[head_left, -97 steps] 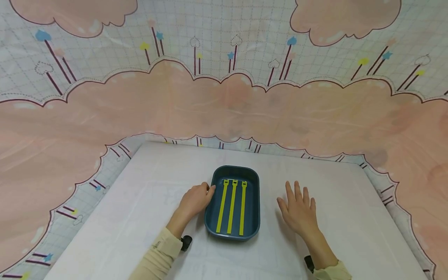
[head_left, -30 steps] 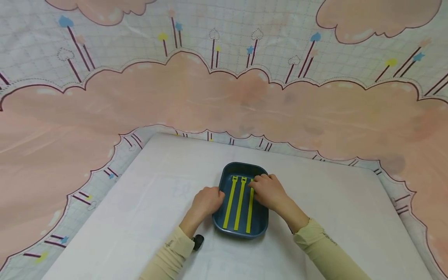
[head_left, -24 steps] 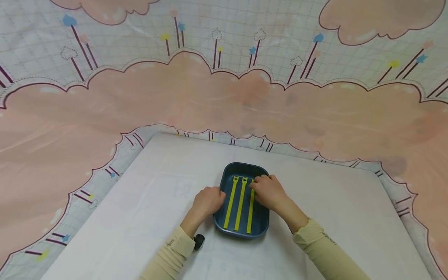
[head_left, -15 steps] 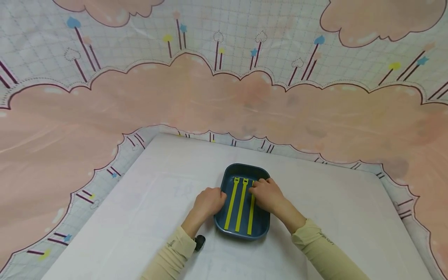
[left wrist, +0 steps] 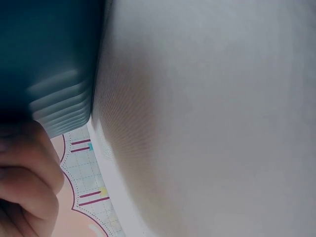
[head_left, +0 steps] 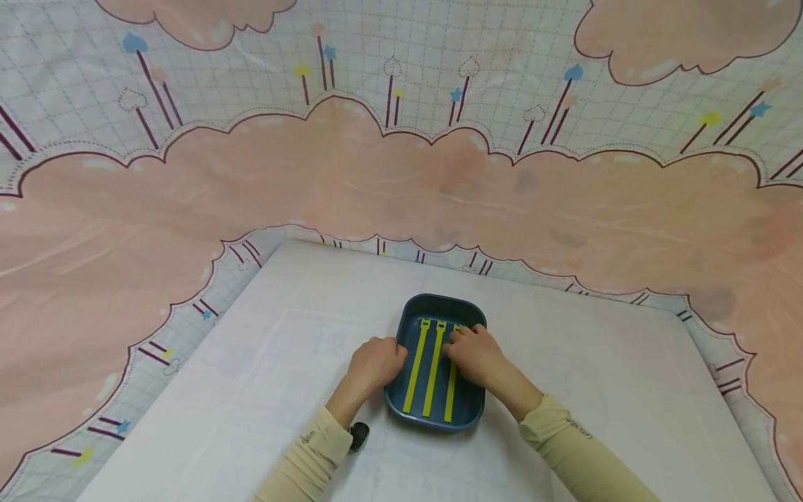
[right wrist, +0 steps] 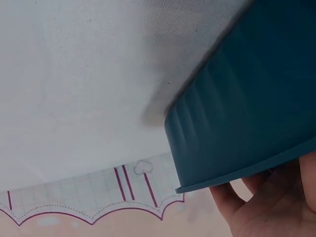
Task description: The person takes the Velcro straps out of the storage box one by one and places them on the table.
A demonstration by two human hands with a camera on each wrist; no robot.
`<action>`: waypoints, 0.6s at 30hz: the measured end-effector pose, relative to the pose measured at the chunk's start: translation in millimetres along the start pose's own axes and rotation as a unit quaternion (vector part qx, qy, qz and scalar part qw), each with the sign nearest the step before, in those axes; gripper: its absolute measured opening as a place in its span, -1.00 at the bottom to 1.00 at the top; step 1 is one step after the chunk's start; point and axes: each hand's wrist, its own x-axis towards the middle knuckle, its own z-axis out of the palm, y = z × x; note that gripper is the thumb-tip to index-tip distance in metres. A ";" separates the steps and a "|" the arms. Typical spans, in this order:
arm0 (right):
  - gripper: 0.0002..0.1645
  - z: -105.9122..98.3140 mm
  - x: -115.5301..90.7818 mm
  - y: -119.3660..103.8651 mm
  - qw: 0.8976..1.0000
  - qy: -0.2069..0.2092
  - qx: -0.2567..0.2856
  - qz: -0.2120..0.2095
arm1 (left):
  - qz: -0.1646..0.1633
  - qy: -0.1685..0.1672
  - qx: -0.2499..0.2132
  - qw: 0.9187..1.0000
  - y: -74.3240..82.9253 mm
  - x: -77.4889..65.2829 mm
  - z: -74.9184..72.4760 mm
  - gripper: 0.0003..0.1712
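Note:
A dark blue-green rectangular tray [head_left: 410,424] sits on the table in the head view. Three yellow cable straps [head_left: 433,376] with slotted heads lie lengthwise side by side in it. My left hand [head_left: 374,364] grips the tray's left rim; in the left wrist view its fingers [left wrist: 27,185] are curled beside the tray wall. Over the right rim reaches my right hand [head_left: 479,357], its fingertips down at the upper part of the rightmost strap [head_left: 450,394]. Whether they pinch that strap is hidden. The tray wall [right wrist: 237,113] covers those fingertips in the right wrist view.
The table [head_left: 301,307] has a white cover. Behind and around it hangs a patterned cloth [head_left: 351,181] with pink clouds. A small black device [head_left: 359,437] is worn at the left wrist.
My right hand came from the table on the right into the tray, onto the rightmost strap. Lately it has slid slightly down and left, baring that strap's head. The left hand keeps its hold.

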 end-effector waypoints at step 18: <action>-0.87 3.6 1.9 -6.9 0.998 0.008 -0.049 -0.026 | -0.002 -0.005 0.000 1.000 -0.4 -0.3 -0.3 -0.65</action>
